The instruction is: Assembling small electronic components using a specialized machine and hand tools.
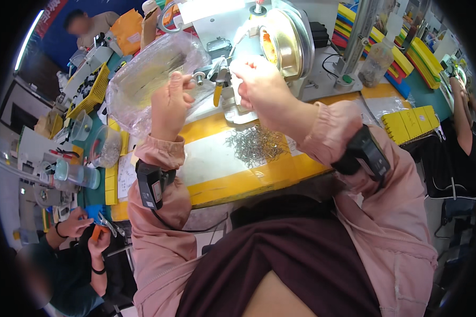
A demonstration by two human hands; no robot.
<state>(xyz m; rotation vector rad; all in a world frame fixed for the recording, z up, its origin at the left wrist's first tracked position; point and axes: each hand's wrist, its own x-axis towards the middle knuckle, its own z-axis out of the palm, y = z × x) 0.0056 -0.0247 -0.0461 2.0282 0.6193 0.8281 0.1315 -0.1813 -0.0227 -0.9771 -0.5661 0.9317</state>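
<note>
My left hand (pixel 169 107) is raised at the edge of a clear plastic bag (pixel 137 84), its fingers curled in; anything between them is too small to make out. My right hand (pixel 263 87) reaches over a small clamp fixture with a yellow-orange handle (pixel 217 95). Its fingers are pinched together, and what they hold, if anything, is hidden. The fixture stands between my two hands. On the white sheet (pixel 206 158) nearer to me lies a loose pile of small metal parts (pixel 256 146), below both hands.
A round metal bowl-like feeder (pixel 283 45) stands behind my right hand. Yellow bins (pixel 411 124) are at the right, beside a plastic bottle (pixel 376 66). Clear tubs (pixel 82 174) stand at the left. A co-worker's hands (pixel 87 230) hold pliers (pixel 108 224) at lower left.
</note>
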